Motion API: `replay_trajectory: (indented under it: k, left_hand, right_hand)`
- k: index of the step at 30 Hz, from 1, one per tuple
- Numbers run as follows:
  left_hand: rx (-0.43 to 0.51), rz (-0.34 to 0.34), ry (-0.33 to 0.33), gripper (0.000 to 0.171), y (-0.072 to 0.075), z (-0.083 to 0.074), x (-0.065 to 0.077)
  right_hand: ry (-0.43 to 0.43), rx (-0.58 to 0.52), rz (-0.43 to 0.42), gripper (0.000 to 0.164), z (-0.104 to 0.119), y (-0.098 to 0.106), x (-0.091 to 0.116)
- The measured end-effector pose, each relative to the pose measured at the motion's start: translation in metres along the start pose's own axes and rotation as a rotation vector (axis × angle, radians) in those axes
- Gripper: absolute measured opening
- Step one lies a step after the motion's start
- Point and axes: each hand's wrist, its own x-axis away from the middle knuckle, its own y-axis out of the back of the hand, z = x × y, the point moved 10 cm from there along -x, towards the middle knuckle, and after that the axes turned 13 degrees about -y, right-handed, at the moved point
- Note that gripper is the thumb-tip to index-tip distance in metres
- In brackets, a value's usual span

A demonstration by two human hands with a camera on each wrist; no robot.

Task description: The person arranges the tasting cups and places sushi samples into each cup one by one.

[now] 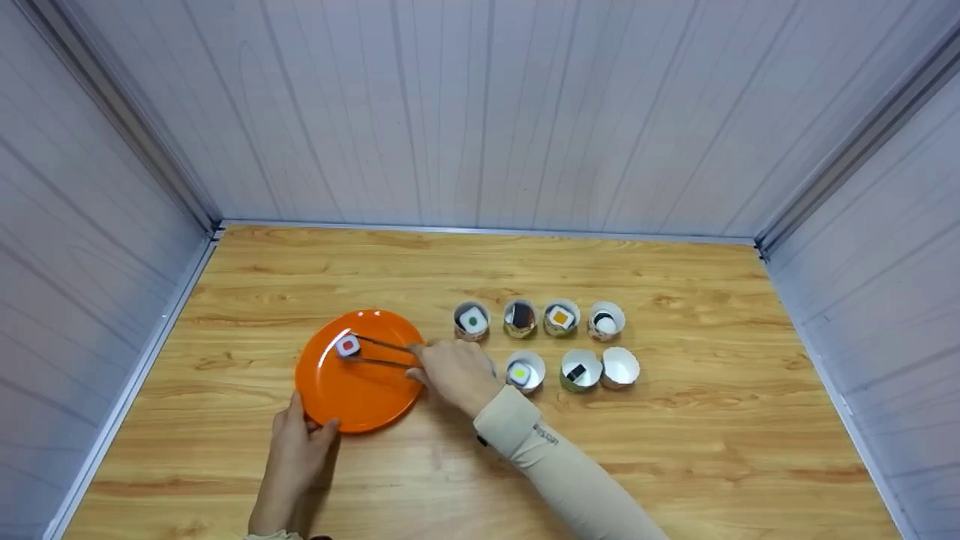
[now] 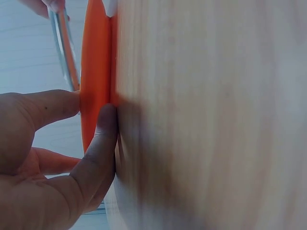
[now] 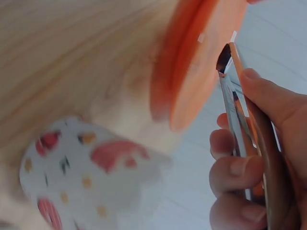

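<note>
My left hand (image 1: 296, 444) grips the near-left edge of a round orange plate (image 1: 367, 405), its fingers on both sides of the rim in the left wrist view. My right hand (image 1: 459, 375) holds metal tongs (image 3: 261, 129), fingers curled round the arms. Over the left part of the plate, the tong tips lie either side of a small white sushi roll piece (image 1: 348, 346) with a red centre and a dark side. In the right wrist view, the tips hide most of that piece.
Right of the plate stand two rows of small paper cups. Some hold sushi pieces, such as one with a green centre (image 1: 473, 321), an orange one (image 1: 560, 317) and a yellow one (image 1: 519, 373). One white cup (image 1: 621, 367) is at the right end. Pale panels (image 1: 480, 112) enclose the wooden table (image 1: 712, 420).
</note>
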Motion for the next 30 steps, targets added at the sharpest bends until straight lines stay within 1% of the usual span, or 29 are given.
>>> replay_trajectory:
  k: [5,9,11,14,18,20,22,25,28,30]
  left_hand:
    - [0.001,-0.011,-0.013,0.060,0.003,0.001,-0.003]
    - [0.008,-0.008,-0.023,0.059,0.001,0.001,-0.003]
    - [0.014,-0.007,-0.022,0.059,0.000,0.001,-0.004]
    - [0.029,0.002,-0.005,0.057,-0.001,0.002,-0.004]
    - [0.038,0.017,0.019,0.057,0.000,0.004,-0.004]
    - [0.030,0.015,0.006,0.059,0.001,0.004,-0.004]
    - [0.021,0.012,-0.014,0.059,0.002,0.003,-0.004]
    - [0.017,0.019,-0.020,0.061,0.001,0.003,-0.005]
    - [0.015,0.025,-0.008,0.059,0.000,0.004,-0.007]
    - [0.014,0.018,-0.020,0.057,0.002,0.004,-0.008]
  right_hand:
    - [-0.001,0.000,-0.053,0.040,-0.013,0.023,0.012]
    - [0.009,-0.016,-0.121,0.044,-0.032,0.041,0.028]
    - [0.013,-0.038,-0.151,0.046,-0.045,0.049,0.038]
    - [0.007,-0.073,-0.200,0.047,-0.068,0.061,0.056]
    - [-0.016,-0.086,-0.268,0.047,-0.101,0.077,0.081]
    - [-0.024,-0.087,-0.302,0.046,-0.118,0.084,0.093]
    - [-0.045,-0.100,-0.310,0.047,-0.136,0.087,0.105]
    - [-0.092,-0.105,-0.289,0.046,-0.164,0.088,0.124]
    - [-0.156,-0.097,-0.266,0.045,-0.192,0.087,0.145]
    - [-0.212,-0.089,-0.247,0.045,-0.210,0.085,0.159]
